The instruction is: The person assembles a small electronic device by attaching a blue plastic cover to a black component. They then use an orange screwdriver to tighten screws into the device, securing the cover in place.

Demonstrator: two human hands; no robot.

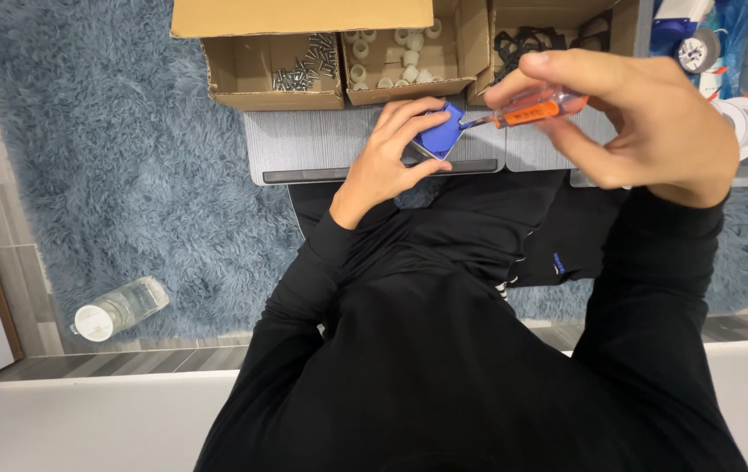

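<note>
The left hand [389, 157] cups a small blue square part [440, 133] against the grey desk [304, 149], fingers curled over its top edge and thumb under its lower corner, so the grip is pressed together on the part. The part sits tilted, 1 corner pointing toward the person and its blue face turned up and to the right.

The right hand [627, 118] pinches a screwdriver [527, 109] with a clear and orange handle between thumb and fingertips, held above the desk. The screwdriver's long axis runs nearly level, left to right, with a slight drop toward its tip. That tip meets the right edge of the blue part, so the part lies directly to the left of the right hand, along the tool's own line. The left hand is the nearer of the 2 to the part, being in contact with it.

Behind the hands stand 3 open cardboard boxes: 1 with metal screws [304, 70], 1 with small white cylinders [396, 57], 1 with black rings [527, 44]. A clear plastic bottle [120, 308] lies on its side on the blue shaggy rug [103, 149], well apart from the work.
</note>
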